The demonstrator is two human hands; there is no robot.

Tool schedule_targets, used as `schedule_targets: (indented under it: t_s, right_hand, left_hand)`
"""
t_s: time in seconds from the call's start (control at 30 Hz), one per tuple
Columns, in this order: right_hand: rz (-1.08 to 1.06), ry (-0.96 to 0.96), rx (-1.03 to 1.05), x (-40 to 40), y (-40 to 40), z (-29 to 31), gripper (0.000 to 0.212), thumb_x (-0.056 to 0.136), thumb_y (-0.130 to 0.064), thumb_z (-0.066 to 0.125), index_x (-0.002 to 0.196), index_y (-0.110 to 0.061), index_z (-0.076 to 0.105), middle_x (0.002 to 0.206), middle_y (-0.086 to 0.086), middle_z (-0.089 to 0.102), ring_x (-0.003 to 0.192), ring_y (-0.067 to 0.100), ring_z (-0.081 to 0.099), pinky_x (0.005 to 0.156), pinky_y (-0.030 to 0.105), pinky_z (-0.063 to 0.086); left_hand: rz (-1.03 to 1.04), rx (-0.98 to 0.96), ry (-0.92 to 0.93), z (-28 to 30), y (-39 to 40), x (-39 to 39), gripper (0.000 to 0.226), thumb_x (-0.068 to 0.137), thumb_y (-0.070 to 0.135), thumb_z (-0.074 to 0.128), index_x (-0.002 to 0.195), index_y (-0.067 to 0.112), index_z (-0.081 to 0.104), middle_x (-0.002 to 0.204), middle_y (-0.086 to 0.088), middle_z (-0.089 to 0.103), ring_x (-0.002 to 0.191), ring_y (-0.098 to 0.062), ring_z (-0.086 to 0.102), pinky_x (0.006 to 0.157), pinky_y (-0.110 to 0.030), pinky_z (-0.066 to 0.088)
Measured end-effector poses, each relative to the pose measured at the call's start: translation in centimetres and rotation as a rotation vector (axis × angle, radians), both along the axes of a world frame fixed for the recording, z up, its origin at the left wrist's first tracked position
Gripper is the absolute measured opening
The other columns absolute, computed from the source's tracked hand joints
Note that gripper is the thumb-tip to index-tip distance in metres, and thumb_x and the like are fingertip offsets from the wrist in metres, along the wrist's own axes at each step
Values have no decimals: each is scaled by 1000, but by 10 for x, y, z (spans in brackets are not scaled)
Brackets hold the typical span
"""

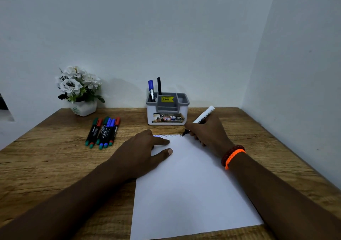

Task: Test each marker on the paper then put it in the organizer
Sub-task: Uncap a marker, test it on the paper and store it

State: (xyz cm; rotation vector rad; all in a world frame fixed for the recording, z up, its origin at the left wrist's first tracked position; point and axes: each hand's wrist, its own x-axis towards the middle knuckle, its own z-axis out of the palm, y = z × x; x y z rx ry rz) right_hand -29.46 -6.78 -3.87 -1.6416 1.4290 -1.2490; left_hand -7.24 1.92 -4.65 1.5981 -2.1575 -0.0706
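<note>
1 light, stiff whiteboard marker (202,115) sits pinched low on its barrel in your right hand (206,132); keep that grip near the tip. Left hand (142,151) presses flat on the paper (188,184).

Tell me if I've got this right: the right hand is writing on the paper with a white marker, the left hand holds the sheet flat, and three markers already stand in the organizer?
Not quite. The head view shows two markers in the organizer, a blue marker and a black marker, not three. The rest holds: the right hand writes with the white marker and the left hand presses the paper.
</note>
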Motion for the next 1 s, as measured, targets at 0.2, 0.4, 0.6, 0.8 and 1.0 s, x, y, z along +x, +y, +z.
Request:
schedule_targets:
  t_s: [0.2,0.4,0.6,0.8,1.0]
  right_hand:
    - [-12,15,-16,-1,-1,-2,27,77,-26,80,75,1,73,59,5,72,42,11,56,41,23,38]
    - [-25,-6,-24,-2,-3,-2,24,78,-23,82,74,-2,73,60,5,72,42,10,57,40,22,39]
    - [-23,40,-33,-4,-4,-2,25,73,-28,82,70,-5,74,64,5,75,54,16,68,55,41,57]
    - [-41,43,-36,-5,-2,-1,31,70,-33,81,71,-4,72,65,6,76,65,30,76,60,51,62]
    - [-72,34,-33,-4,-1,0,37,67,-35,78,75,0,72,65,9,75,55,19,69,59,50,62]
  left_hand:
    - [-3,4,-8,2,1,-1,49,91,69,48,135,48,58,93,13,48,87,-5,51,74,-27,43]
    - [4,8,-5,2,1,-1,49,91,69,48,135,49,58,92,15,46,86,-4,49,72,-27,41]
    - [1,0,2,0,1,-1,49,91,69,49,134,49,58,92,14,47,86,-4,50,72,-27,43]
    - [-2,2,3,1,1,-1,50,91,68,49,136,48,58,90,16,46,84,-4,49,67,-24,37]
    - [-1,8,-1,2,1,-1,50,91,68,49,136,48,58,91,15,46,85,-4,49,69,-25,38]
